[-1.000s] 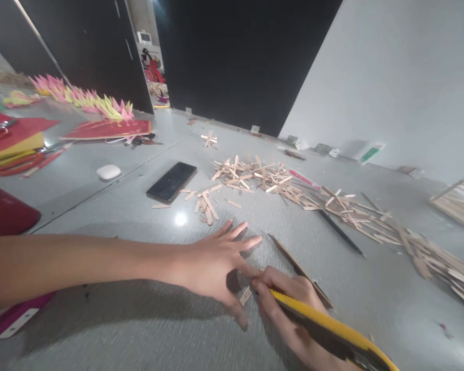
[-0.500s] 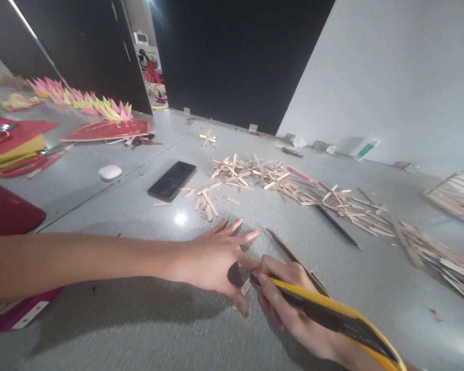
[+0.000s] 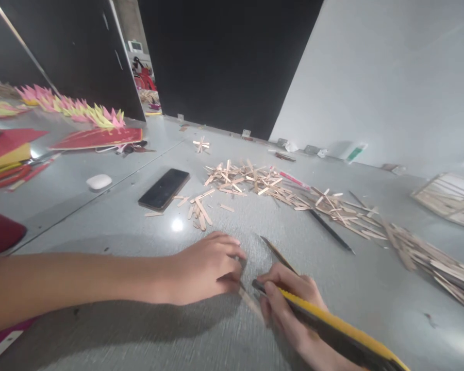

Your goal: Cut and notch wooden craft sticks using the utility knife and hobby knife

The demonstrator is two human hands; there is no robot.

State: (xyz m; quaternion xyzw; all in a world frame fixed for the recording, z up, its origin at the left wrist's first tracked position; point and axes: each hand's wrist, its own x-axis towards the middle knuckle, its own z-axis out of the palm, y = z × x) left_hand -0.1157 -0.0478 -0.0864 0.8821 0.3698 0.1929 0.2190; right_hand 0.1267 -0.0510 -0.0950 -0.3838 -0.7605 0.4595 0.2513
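Stick (image 3: 250, 301) blurred under curled left hand (image 3: 204, 268), right hand (image 3: 290, 304) gripping knife (image 3: 332, 330), blade hidden

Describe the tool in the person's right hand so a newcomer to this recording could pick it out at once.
Start at the grey table and find the two hands low in the picture. The right hand grips a long utility knife, its tip close to the left hand. Its yellow and black body sets it apart from the thin black pencil and the pale wooden sticks farther back.

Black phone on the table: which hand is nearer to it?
Left. The left hand lies on the table just below and right of the black phone. The right hand, holding the yellow cutter, sits farther right and nearer the camera.
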